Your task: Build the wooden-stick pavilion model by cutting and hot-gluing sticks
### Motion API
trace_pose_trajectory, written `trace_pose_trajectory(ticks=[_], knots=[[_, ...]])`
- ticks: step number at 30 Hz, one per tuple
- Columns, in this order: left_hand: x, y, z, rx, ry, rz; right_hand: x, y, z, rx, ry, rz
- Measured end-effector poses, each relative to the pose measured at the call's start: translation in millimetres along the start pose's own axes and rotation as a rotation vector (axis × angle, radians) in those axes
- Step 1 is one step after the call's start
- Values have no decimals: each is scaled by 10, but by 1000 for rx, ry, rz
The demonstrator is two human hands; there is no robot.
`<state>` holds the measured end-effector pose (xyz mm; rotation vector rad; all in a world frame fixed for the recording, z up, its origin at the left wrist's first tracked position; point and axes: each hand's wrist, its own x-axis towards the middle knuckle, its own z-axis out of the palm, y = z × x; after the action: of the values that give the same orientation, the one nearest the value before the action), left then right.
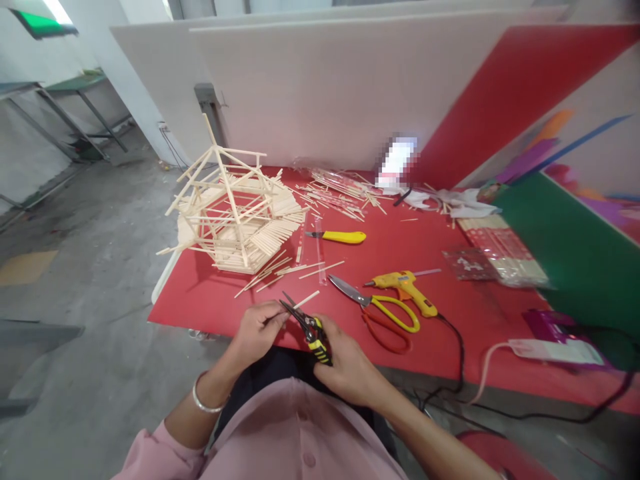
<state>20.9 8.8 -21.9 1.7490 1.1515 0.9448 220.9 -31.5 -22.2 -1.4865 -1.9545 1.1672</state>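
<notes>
Far left of the red table (400, 240): pale wooden frame model (230, 190), upright along the left edge toward the back-left corner; sloped sticks meet at a peak, slatted platform underneath; left hand (257, 333) at the front edge, right of the front-left corner, thumb and forefinger pinched on the near end of a thin stick (309, 299); loose sticks (273, 270) scattered between the model and that hand, some crossing; the thin stick runs through the jaws of the pliers (306, 325), far end sticking out toward the table's back edge; jaw tips slightly apart; right hand (345, 360) wrapped around the black-and-yellow handles, also at the front edge.

Behind that, a heap of sticks (335, 193) and plastic wrap by the back edge; yellow-handled knife (345, 237) between the heap and the front edge, blade to the left; shears (350, 290) just right of the pliers, one handle yellow, one red, blades toward the model; yellow glue gun (407, 290) beside the shears, nozzle left, cord dropping over the front edge; wrapped stick packs (505, 250) toward the back-right; white power strip (557, 350) near the front edge, far right.
</notes>
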Motion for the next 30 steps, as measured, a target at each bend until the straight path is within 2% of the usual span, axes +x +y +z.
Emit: trace_pose_trajectory(ticks=[7,14,18,23,30], knots=[[-22,43,43,91,100,82,13,-19,10,6,23,14],[37,63,65,91,89,95,17,8,29,52,44,-1],[219,98,101,131,120,173,75,22,-11,75,92,31],[549,80,202,192,209,304,259,5,-122,218,177,35],[910,-139,309,274,119,316,471,215,-145,310,209,149]])
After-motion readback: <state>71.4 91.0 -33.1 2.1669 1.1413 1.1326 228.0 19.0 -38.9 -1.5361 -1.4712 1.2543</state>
